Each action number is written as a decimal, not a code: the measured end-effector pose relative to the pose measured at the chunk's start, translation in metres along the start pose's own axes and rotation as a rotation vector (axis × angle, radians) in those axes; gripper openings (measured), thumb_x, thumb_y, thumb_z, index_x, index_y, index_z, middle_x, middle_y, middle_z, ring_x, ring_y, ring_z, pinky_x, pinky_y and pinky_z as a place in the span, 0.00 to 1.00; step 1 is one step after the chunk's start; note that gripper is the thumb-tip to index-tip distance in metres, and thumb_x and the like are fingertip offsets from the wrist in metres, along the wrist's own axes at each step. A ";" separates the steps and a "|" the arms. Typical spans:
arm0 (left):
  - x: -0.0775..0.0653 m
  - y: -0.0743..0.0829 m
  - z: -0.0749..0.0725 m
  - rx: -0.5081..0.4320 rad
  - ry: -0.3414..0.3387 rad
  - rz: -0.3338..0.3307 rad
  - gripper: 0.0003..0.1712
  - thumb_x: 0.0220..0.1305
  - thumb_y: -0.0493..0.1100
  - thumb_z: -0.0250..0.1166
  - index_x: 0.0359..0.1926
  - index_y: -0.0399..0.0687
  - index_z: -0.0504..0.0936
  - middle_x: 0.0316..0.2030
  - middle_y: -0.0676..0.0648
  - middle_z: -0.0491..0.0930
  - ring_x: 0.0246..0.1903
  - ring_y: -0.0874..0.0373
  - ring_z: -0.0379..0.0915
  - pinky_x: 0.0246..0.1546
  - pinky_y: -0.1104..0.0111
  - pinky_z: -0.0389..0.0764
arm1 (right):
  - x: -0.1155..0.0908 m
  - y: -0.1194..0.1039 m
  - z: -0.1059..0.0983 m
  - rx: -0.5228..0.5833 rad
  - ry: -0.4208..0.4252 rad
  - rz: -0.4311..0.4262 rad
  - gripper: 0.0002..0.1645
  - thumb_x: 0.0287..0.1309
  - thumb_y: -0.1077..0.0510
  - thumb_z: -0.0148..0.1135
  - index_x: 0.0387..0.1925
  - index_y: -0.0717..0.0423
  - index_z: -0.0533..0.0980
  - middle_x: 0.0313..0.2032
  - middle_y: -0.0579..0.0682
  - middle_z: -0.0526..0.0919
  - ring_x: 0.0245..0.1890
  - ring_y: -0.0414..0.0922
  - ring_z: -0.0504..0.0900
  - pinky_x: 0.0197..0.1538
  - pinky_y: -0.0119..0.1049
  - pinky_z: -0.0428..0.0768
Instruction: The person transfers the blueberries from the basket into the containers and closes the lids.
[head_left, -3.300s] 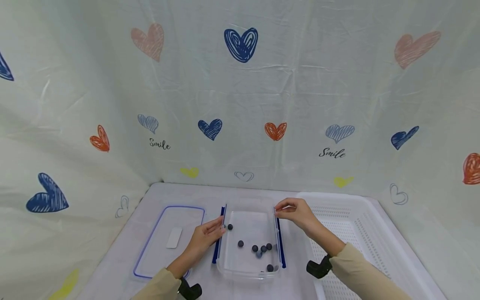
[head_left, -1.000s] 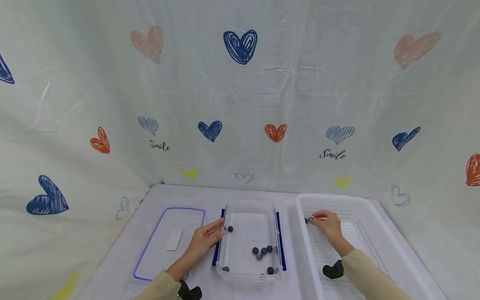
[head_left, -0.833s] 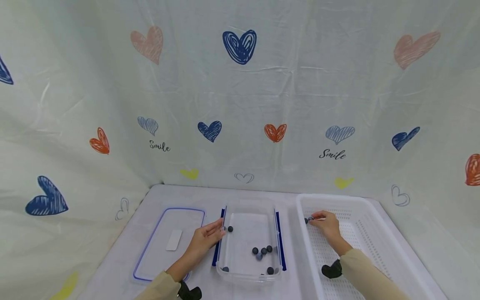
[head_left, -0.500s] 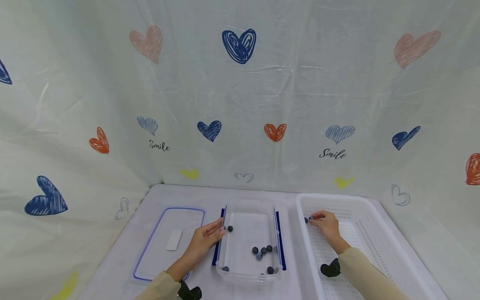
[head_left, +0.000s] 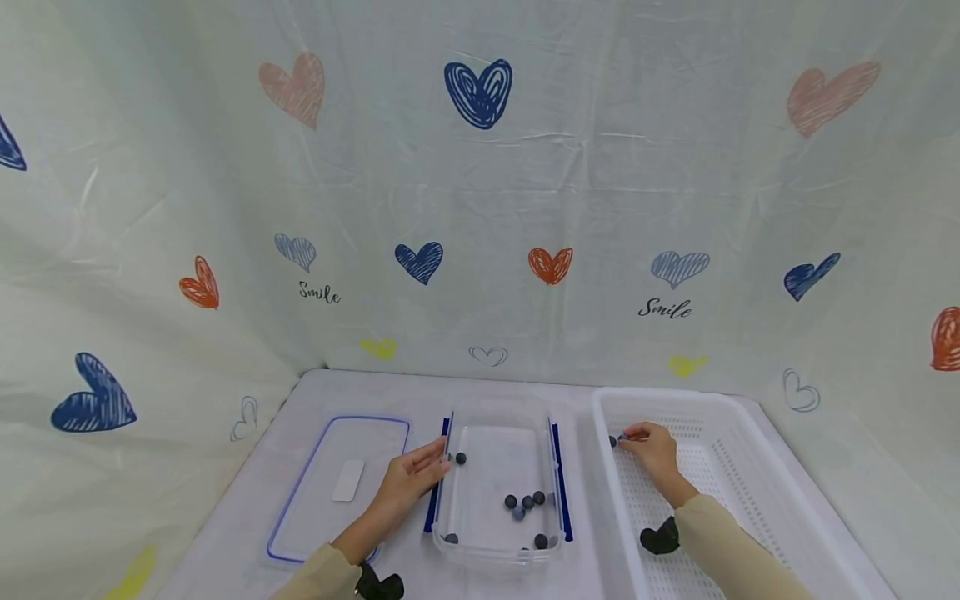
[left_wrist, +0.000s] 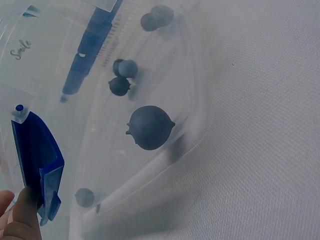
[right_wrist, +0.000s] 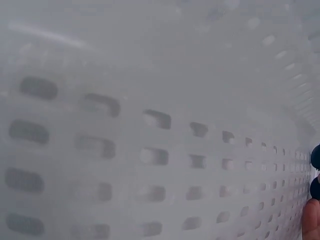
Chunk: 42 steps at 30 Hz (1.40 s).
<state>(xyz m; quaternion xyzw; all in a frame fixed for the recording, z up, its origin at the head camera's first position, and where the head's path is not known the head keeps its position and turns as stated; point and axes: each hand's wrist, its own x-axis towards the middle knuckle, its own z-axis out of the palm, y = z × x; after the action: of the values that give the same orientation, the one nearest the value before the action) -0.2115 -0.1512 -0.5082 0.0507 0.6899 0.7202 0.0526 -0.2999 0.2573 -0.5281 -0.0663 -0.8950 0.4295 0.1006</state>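
Note:
A clear plastic container (head_left: 487,433) with blue side clips stands mid-table. Several blueberries (head_left: 511,502) lie scattered on its floor, one in the front left corner. My left hand (head_left: 405,483) holds the container's left edge at the blue clip (left_wrist: 42,160), thumb near the rim; its fingertips are partly hidden by the clip in the left wrist view. My right hand (head_left: 652,450) is inside the white perforated basket (head_left: 633,533), near its left wall. Thumb and fingers pinch a blueberry (head_left: 622,438), with another blueberry (head_left: 612,442) beside it.
Left of the container lies a clear lid (head_left: 307,500) with a blue rim and a white label. A curtain (head_left: 480,183) printed with hearts hangs behind the table. The basket's raised left rim stands between container and basket floor.
From the container's right rim, my right hand has moved into the basket, where it stays nearly still. A blueberry has rolled to the container's front left corner. The left hand keeps its place.

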 end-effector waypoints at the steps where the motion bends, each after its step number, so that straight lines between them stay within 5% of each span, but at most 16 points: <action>1: 0.000 0.000 0.000 0.001 0.000 -0.001 0.35 0.58 0.44 0.65 0.63 0.35 0.64 0.62 0.38 0.64 0.61 0.47 0.60 0.52 0.73 0.71 | 0.000 -0.001 0.000 -0.003 -0.001 0.001 0.11 0.42 0.67 0.68 0.30 0.69 0.78 0.26 0.54 0.80 0.27 0.46 0.76 0.26 0.29 0.74; 30: 0.000 0.000 0.000 0.003 -0.014 -0.001 0.33 0.60 0.41 0.63 0.64 0.35 0.63 0.62 0.37 0.64 0.61 0.48 0.60 0.51 0.73 0.72 | -0.007 -0.020 -0.025 0.004 -0.079 0.050 0.12 0.46 0.63 0.65 0.34 0.68 0.78 0.32 0.57 0.79 0.28 0.47 0.78 0.28 0.31 0.77; 37: -0.001 0.001 0.000 0.052 -0.006 0.017 0.34 0.59 0.45 0.64 0.63 0.38 0.65 0.62 0.39 0.65 0.61 0.48 0.61 0.52 0.72 0.71 | -0.012 -0.034 -0.033 0.072 -0.124 0.068 0.14 0.50 0.62 0.64 0.37 0.68 0.77 0.35 0.58 0.79 0.34 0.55 0.82 0.37 0.44 0.81; 42: -0.002 0.001 0.000 0.053 -0.004 0.018 0.34 0.59 0.45 0.64 0.63 0.38 0.65 0.61 0.39 0.65 0.61 0.48 0.61 0.51 0.73 0.71 | -0.016 -0.044 -0.041 0.105 -0.149 0.027 0.14 0.50 0.62 0.64 0.38 0.68 0.77 0.36 0.58 0.79 0.35 0.51 0.79 0.42 0.49 0.78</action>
<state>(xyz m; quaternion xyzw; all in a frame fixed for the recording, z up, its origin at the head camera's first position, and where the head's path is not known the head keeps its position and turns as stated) -0.2096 -0.1519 -0.5068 0.0598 0.7082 0.7020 0.0462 -0.2763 0.2574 -0.4702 -0.0408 -0.8754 0.4807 0.0313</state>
